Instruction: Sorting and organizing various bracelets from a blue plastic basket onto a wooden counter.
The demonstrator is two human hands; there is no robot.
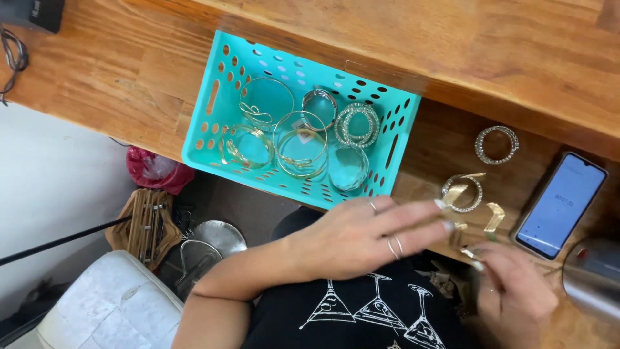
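Basket [213, 123], teal w/ holes, sits on the wood table [116, 71] at the left. Inside are lots of bangles [300, 145], gold and silver, some lying on top of each other.

Next comes the left hand [361, 236]. It reaches across to the right, fingers spread flat and open, holding nothing. It wears rings. The fingertips are just beside a sparkly bangle [462, 192] on the table.

Close by is a gold cuff [492, 220], a bent strip of metal, right above the right hand [513, 291]. The right-hand fingers curl up near the cuff's bottom end, but it's blurry, so can't tell if they pinch it or only touch it.

The cuff looks light, thin and stiff, prob. smooth and a bit slippery. Best spot to hold it is on the flat sides, thumb and finger, not the open ends, which could bend.

Farther up is another sparkly bangle [496, 144], alone. At the right is a phone [560, 203] w/ its screen lit, and a shiny metal cup [593, 278] at the edge.
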